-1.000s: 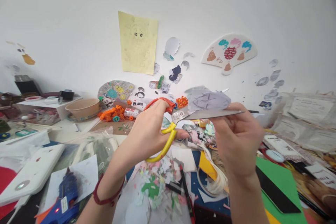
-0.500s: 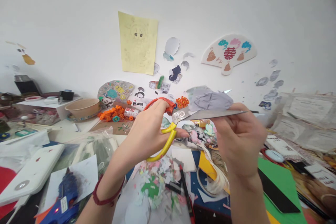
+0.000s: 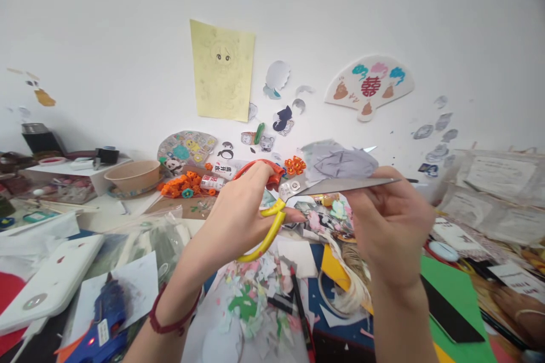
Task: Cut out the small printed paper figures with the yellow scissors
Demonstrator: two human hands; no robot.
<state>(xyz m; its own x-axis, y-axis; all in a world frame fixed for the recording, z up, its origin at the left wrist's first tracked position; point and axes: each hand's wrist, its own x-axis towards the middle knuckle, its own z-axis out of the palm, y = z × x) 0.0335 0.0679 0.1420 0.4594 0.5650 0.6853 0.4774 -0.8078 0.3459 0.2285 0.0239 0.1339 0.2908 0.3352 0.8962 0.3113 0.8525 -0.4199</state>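
Observation:
My left hand (image 3: 251,210) is closed around the handles of a pair of scissors (image 3: 264,237), one handle orange-red and the other yellow. The blades stretch to the right, just under a grey paper cutout (image 3: 343,163) with dark drawn lines. My right hand (image 3: 387,215) pinches that cutout at its right side, and the long lower blade passes in front of these fingers. Part of the upper blade is hidden behind the paper, its bright tip showing beyond. Below both hands lies a pile of coloured paper scraps (image 3: 251,300).
A blue glue gun (image 3: 106,317) with a lit red light lies at lower left, near a white device (image 3: 51,283). Looped white cord (image 3: 347,289) and green sheets (image 3: 457,278) lie to the right. Another person's hand (image 3: 517,300) rests at the right edge. Behind is a wall with paper cutouts.
The background has shifted very slightly left in the view. Both hands, the scissors and the grey paper cutout keep almost the same pose.

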